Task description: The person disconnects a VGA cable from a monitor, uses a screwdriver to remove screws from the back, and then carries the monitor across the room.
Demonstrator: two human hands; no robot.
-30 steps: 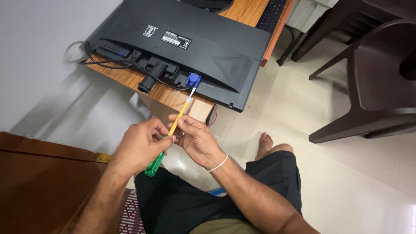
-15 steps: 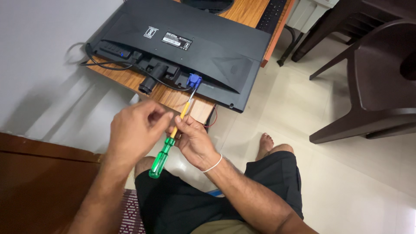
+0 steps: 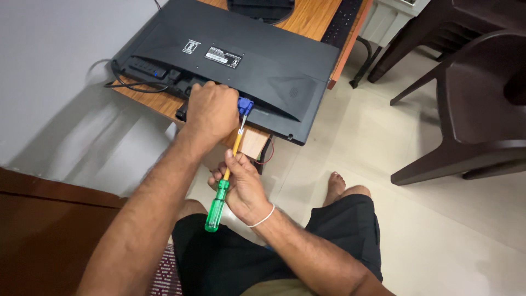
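While left hand steadies connector, right hand holds screwdriver.

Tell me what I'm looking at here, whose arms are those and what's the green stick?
The camera sits on a person's head and looks down, so the two arms are that person's own. The green stick is a screwdriver with a green handle and a yellow shaft. The right hand holds it, tip pointing up at a blue cable plug. The left hand rests by that plug on the back of a black monitor, which lies face down on a wooden desk. A dark chair stands on the tiled floor.
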